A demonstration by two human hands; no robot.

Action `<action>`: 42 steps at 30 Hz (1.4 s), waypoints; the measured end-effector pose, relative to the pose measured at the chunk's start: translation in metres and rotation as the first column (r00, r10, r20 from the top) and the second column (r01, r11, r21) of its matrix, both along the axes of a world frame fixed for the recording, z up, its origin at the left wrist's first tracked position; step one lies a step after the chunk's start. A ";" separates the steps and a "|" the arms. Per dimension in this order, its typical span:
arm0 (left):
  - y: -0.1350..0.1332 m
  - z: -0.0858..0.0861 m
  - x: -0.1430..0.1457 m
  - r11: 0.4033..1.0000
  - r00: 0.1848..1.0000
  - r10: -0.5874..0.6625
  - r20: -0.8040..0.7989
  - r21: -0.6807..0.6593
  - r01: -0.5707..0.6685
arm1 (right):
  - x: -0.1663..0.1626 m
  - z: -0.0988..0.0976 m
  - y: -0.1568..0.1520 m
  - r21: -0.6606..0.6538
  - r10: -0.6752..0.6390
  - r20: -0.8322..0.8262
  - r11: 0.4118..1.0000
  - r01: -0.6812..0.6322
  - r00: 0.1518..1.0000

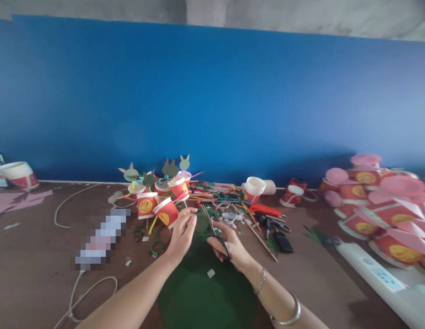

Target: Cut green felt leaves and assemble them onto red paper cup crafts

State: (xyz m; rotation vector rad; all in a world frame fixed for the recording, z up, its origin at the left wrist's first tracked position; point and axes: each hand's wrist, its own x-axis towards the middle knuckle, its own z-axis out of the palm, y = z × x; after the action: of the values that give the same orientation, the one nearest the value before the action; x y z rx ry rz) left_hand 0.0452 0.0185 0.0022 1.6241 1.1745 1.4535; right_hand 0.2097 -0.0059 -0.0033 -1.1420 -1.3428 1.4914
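Observation:
My right hand (229, 244) grips a pair of black-handled scissors (215, 230), blades pointing up and away toward the cups. My left hand (182, 233) pinches a piece of dark green paper (202, 222) right beside the blades. A large dark green sheet (205, 292) lies on the brown table (37, 274) under both forearms, a small white scrap on it. Just beyond my hands stands a cluster of red paper cups (157, 201) with straws and green cut-out shapes stuck in them.
Straws, sticks, a red-handled tool (265, 209) and keys (275, 226) litter the middle. Red cups with pink lids (380, 205) pile at the right beside a white power strip (376, 274). White cable (78, 297) loops at left. A blue wall (212, 100) backs the table.

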 end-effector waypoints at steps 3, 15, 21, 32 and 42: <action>-0.001 0.002 0.000 1.000 1.000 -0.023 -0.020 -0.005 0.023 | 0.001 -0.003 0.001 -0.013 0.020 -0.012 1.000 -0.020 1.000; 0.002 -0.004 0.000 1.000 0.999 -0.019 -0.038 0.025 0.020 | -0.001 0.001 0.000 -0.018 -0.005 -0.006 1.000 0.004 1.000; 0.002 -0.005 -0.001 1.000 1.000 0.018 -0.012 0.011 -0.018 | -0.002 0.004 -0.001 -0.006 -0.020 -0.003 1.000 0.020 1.000; 0.000 -0.006 0.000 0.986 0.985 -0.165 -0.043 -0.046 0.163 | 0.000 -0.001 0.001 0.026 -0.069 -0.010 0.997 0.069 0.998; 0.002 -0.008 0.000 0.976 0.977 -0.210 -0.039 -0.069 0.207 | 0.000 -0.002 0.001 0.052 -0.058 -0.032 0.997 0.060 0.998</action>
State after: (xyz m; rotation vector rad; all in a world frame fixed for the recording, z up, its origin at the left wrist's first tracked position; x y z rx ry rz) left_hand 0.0449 0.0201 -0.0062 1.6891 1.0304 1.2395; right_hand 0.2102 -0.0047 -0.0053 -1.1125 -1.3091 1.4175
